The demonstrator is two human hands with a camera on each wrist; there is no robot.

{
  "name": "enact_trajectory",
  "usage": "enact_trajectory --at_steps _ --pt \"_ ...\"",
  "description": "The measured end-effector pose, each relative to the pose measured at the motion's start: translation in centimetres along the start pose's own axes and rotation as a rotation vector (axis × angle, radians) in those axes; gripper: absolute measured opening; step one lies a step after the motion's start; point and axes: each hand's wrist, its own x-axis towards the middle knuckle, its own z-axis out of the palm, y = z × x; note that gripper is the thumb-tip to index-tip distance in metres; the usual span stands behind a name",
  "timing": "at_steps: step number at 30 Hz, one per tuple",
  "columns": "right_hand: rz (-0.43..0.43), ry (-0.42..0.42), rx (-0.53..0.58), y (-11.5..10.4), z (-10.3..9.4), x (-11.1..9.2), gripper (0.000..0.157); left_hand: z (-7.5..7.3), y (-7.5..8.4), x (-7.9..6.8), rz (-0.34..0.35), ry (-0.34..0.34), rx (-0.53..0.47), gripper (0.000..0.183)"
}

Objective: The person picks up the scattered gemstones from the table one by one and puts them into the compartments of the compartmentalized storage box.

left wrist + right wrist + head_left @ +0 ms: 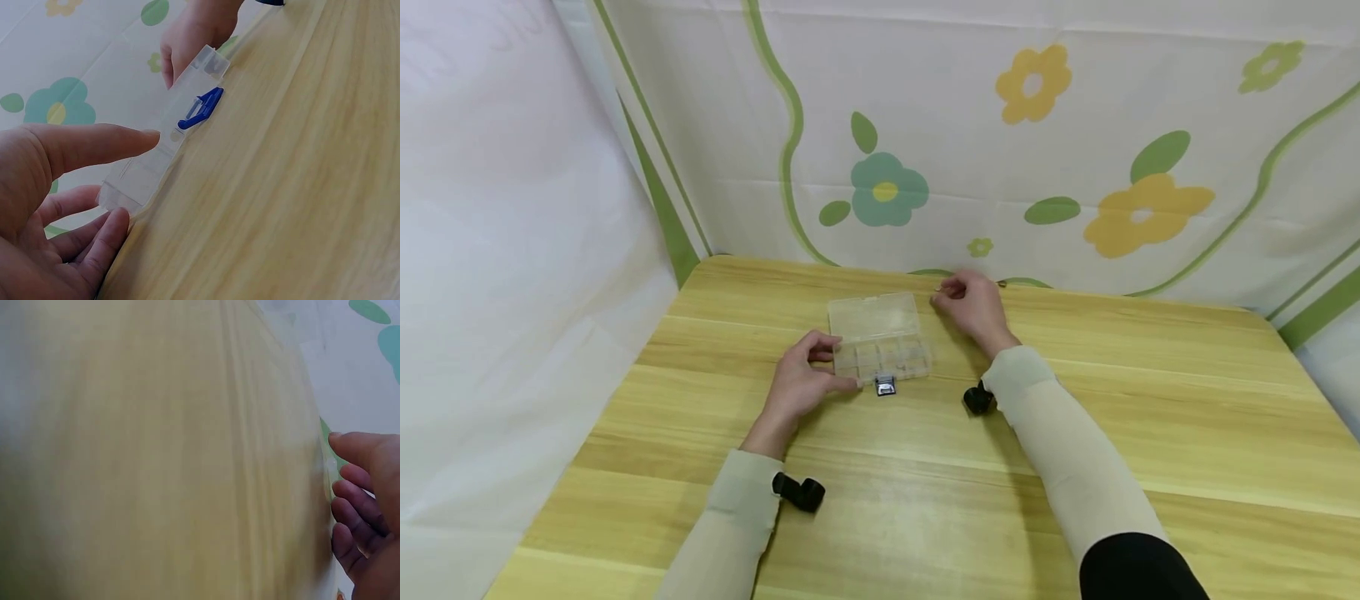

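Observation:
A clear plastic compartment box [880,337] lies on the table with its lid [874,317] folded back, away from the person. My left hand [805,375] holds the box's left end: the fingers lie at its side and the thumb reaches along its front. Against the front wall is a small blue clasp-like piece [201,109] with a see-through middle. Several tiny bits seem to lie in the right compartments. Beyond the box to the right, my right hand [973,310] is low at the table's back edge. Its fingers [356,509] are loosely bent, thumb apart.
The wooden table [880,500] meets a white cloth with printed flowers [970,150] along its back. A tiny dark brown thing [1002,283] lies at the back edge, just right of my right hand. Another white cloth [512,292] hangs on the left.

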Motion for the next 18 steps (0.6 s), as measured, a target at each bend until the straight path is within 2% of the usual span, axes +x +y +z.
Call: enact_trajectory --at_steps 6,14,18 --pt "0.019 0.026 -0.036 -0.12 0.40 0.78 0.032 -0.09 -0.03 0.00 0.010 -0.004 0.002 0.073" --pt "0.032 0.032 -0.105 -0.56 0.65 1.06 0.018 -0.09 -0.03 0.02 0.009 -0.002 0.011 0.072" --pt "0.021 0.032 -0.115 -0.56 0.75 0.90 0.017 -0.16 -0.08 0.04 0.010 -0.003 0.007 0.072"
